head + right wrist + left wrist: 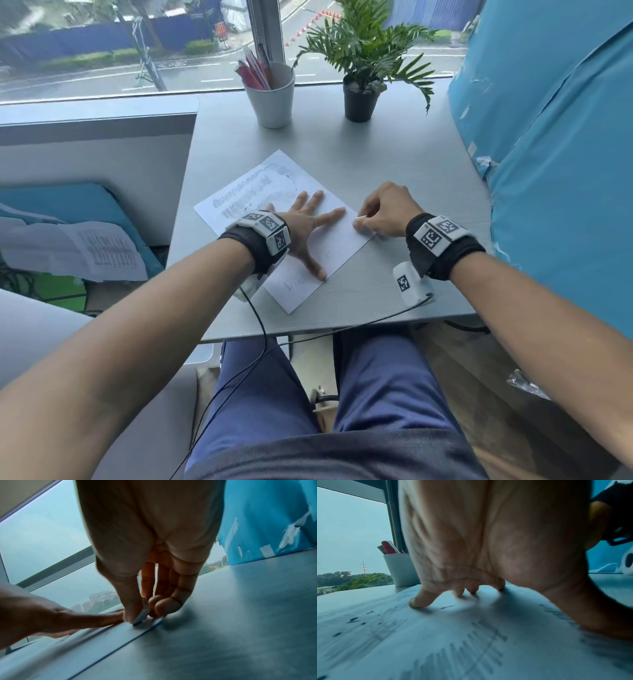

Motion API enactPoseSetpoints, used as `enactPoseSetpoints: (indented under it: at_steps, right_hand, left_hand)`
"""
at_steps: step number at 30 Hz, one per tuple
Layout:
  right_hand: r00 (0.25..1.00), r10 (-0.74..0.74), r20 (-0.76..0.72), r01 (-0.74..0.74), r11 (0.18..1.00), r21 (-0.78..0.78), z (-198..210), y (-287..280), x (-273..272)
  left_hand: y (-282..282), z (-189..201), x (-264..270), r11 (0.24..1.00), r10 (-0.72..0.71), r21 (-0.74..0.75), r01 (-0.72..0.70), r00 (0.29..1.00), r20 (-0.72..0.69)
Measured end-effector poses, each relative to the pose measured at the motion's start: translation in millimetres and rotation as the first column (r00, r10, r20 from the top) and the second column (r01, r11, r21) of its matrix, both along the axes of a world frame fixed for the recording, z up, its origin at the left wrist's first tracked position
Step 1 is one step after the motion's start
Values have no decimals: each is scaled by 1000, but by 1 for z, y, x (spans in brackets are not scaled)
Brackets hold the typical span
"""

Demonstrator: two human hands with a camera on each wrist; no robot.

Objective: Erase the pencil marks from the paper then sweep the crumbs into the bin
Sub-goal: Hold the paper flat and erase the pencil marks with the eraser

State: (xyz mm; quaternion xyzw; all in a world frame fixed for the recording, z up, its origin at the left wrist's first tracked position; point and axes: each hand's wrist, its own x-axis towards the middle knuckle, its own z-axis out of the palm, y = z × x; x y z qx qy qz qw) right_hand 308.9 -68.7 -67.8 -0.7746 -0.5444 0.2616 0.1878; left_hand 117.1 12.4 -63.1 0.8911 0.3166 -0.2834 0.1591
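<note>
A white sheet of paper (339,241) lies askew on the grey table (394,164). Pencil marks (246,197) cover its far left part and show up close as pencil marks (471,649) in the left wrist view. My left hand (305,222) lies flat on the sheet with fingers spread, holding it down; its fingertips (418,601) press the paper. My right hand (383,212) pinches a small white eraser (141,617) between thumb and fingers, its tip touching the paper near the right edge. The eraser (361,218) barely shows in the head view. No bin is in view.
A white cup of pens (270,97) and a potted plant (361,99) stand at the table's far side by the window. A blue covered wall (555,154) bounds the right. Papers (85,253) lie on a blue seat at the left.
</note>
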Motion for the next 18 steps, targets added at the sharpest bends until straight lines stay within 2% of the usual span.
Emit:
enactPoseSetpoints:
  at_steps: [3, 4, 6, 9, 11, 13, 18]
  right_hand:
    - [999, -20, -38, 20, 1000, -7, -1, 3, 4]
    - [1000, -13, -26, 13, 1000, -6, -1, 4, 4]
    - [1000, 0, -12, -1, 1000, -4, 0, 7, 3]
    - [999, 33, -10, -33, 999, -6, 3, 11, 1]
    - [999, 40, -19, -41, 999, -17, 5, 14, 0]
    - [999, 29, -31, -30, 999, -30, 6, 15, -2]
    - [1000, 22, -9, -22, 999, -39, 7, 13, -3]
  left_hand:
    - [0, -3, -12, 995, 2, 95, -5, 1000, 30]
    - [-4, -2, -15, 987, -40, 155, 32, 998, 51]
    - [-16, -4, -20, 953, -223, 235, 189, 966, 130]
    - [-36, -12, -25, 893, -450, 138, 429, 851, 269]
    - [-39, -20, -28, 876, -470, 56, 479, 824, 315]
    - [-27, -24, -31, 899, -422, 25, 437, 851, 311]
    - [6, -19, -35, 988, -153, 44, 147, 964, 218]
